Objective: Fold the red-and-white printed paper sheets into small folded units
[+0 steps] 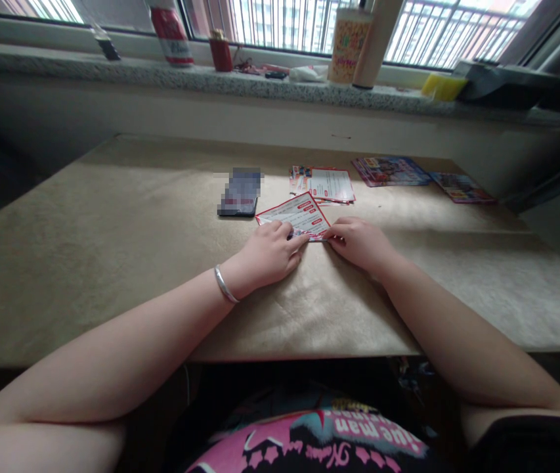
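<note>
A white printed leaflet (294, 213) with a red border lies at an angle on the table, its near edge turned up into a narrow fold with coloured print. My left hand (274, 249), with a silver bangle at the wrist, rests palm down on the leaflet's near left part, fingers stretched over the paper. At the leaflet's near right corner, my right hand (356, 242) pinches the folded edge between thumb and fingers. Just beyond lies a small stack of similar red-bordered leaflets (331, 184). A dark phone (241, 194), partly pixelated, lies to the left of the leaflet.
Colourful leaflets (392, 171) are piled at the back right of the table (87, 263), with another colourful batch (461, 187) beside them. On the stone windowsill (270, 89) stand a red can (171, 36), a red holder (220, 52), a patterned cup (348, 46) and a yellow object (443, 87).
</note>
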